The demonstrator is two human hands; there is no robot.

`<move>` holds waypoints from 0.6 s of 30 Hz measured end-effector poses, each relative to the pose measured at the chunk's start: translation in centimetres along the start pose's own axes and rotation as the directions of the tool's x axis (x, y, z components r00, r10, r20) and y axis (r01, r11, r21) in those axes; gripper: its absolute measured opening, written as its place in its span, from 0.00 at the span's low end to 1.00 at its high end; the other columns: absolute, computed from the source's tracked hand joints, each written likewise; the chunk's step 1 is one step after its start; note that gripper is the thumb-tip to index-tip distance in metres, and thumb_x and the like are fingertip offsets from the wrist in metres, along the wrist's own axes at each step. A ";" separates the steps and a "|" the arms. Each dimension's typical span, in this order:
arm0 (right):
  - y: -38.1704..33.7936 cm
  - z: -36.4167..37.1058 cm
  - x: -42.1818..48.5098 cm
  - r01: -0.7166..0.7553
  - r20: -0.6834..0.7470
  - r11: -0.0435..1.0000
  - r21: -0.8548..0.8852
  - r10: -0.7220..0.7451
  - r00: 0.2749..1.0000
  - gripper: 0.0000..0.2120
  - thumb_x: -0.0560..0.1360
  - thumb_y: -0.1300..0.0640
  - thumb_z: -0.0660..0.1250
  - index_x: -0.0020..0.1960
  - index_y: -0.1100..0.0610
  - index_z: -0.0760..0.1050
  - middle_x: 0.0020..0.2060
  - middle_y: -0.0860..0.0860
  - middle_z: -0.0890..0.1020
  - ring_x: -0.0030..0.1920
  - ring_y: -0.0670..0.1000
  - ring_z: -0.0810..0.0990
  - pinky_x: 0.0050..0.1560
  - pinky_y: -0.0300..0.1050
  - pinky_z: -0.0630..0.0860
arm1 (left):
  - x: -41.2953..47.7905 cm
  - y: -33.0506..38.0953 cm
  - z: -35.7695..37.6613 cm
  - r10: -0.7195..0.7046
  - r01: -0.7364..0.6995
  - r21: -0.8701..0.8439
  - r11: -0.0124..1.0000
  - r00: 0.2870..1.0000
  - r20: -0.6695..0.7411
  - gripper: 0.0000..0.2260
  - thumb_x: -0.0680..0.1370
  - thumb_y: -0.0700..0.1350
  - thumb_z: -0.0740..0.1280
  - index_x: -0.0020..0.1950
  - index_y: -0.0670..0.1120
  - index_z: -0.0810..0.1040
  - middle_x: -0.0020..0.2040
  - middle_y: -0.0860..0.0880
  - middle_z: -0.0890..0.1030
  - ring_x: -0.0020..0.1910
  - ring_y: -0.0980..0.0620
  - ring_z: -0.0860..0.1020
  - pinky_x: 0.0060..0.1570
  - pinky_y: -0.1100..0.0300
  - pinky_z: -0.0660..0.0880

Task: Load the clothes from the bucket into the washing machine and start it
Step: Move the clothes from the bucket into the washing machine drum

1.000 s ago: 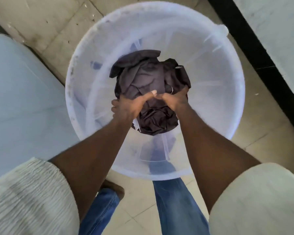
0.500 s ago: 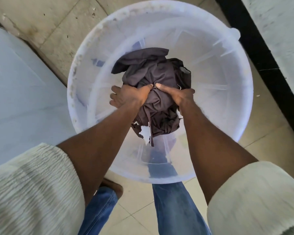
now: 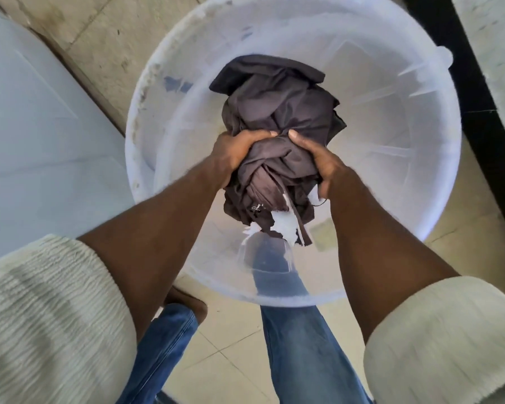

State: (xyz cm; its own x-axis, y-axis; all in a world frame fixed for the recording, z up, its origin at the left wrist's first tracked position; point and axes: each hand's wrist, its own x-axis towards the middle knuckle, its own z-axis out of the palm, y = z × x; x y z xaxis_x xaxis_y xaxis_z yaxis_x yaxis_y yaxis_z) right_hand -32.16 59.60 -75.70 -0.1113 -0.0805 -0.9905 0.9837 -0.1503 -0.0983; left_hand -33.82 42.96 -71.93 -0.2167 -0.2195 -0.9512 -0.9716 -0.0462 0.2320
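Rising out of the bucket [image 3: 134, 147], which fills the upper middle of the frame on the tiled floor [image 3: 99, 39], the dark clothes [image 3: 277, 112] now hang higher between the forearms than a second ago, when the wad lay low against the bucket's bottom. The bucket has kept its place; only the load has moved. A pale, smooth body [image 3: 41, 126] takes up the left edge of the frame, just beside the bucket. It is probably the washing machine, though no lid or control shows.

The clothes are gathered into one wad. A loose tail has dropped free toward the lower centre, where earlier it was tucked under. The left hand [image 3: 233, 153] and the right hand [image 3: 318, 164] each keep a curled grip on the cloth from either side, thumbs nearly meeting on top and fingers sunk in the fabric. A small white scrap [image 3: 283, 225], perhaps a label, has come into sight at the tail.

The lift looks under way, and the whole load seems to be coming at once, since no other garment shows on the bucket's bottom. The carry toward the left and starting the machine are not yet done. The hanging tail could catch on the rim.
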 end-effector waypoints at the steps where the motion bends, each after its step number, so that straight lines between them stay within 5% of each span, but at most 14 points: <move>1: -0.1 0.0 -0.7 -0.006 0.038 1.000 -0.006 0.006 0.999 0.38 0.52 0.42 0.83 0.58 0.58 0.82 0.51 0.56 0.86 0.50 0.57 0.85 0.56 0.53 0.80 | -0.9 0.2 -0.3 0.023 -0.023 0.002 1.000 1.000 -0.012 0.24 0.58 0.48 0.79 0.51 0.42 0.83 0.44 0.47 0.86 0.44 0.48 0.85 0.50 0.55 0.81; 3: -0.6 0.0 -3.1 -0.010 0.077 1.000 -0.018 0.012 0.997 0.36 0.52 0.44 0.83 0.56 0.58 0.82 0.52 0.56 0.86 0.51 0.57 0.85 0.57 0.53 0.80 | -3.5 1.0 -0.9 0.101 -0.101 0.011 0.995 0.993 -0.057 0.16 0.63 0.42 0.77 0.50 0.45 0.81 0.45 0.48 0.85 0.46 0.48 0.84 0.49 0.57 0.80; 9: -2.0 0.7 -15.6 0.032 0.082 0.999 0.030 -0.034 0.996 0.38 0.49 0.48 0.83 0.57 0.60 0.82 0.53 0.57 0.85 0.53 0.59 0.84 0.60 0.57 0.78 | -16.4 4.7 -2.9 0.182 -0.181 0.034 0.983 0.983 -0.029 0.23 0.66 0.41 0.76 0.60 0.45 0.80 0.53 0.48 0.83 0.51 0.48 0.81 0.53 0.57 0.77; 18: -5.5 5.0 -41.7 0.334 -0.009 0.942 0.015 -0.334 0.942 0.27 0.56 0.53 0.81 0.53 0.60 0.83 0.50 0.57 0.86 0.50 0.58 0.85 0.54 0.52 0.81 | -40.9 11.6 -9.9 0.379 -0.378 -0.052 0.924 0.925 -0.001 0.28 0.64 0.40 0.79 0.63 0.44 0.77 0.55 0.48 0.81 0.54 0.48 0.79 0.57 0.58 0.74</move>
State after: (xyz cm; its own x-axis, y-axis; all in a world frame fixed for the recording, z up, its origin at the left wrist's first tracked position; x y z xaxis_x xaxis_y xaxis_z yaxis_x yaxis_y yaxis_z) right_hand -33.60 58.88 -33.39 -0.4323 -0.0167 -0.9016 0.8878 -0.1830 -0.4223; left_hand -35.28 41.79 -28.31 -0.5685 -0.2217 -0.7922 -0.8110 -0.0104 0.5849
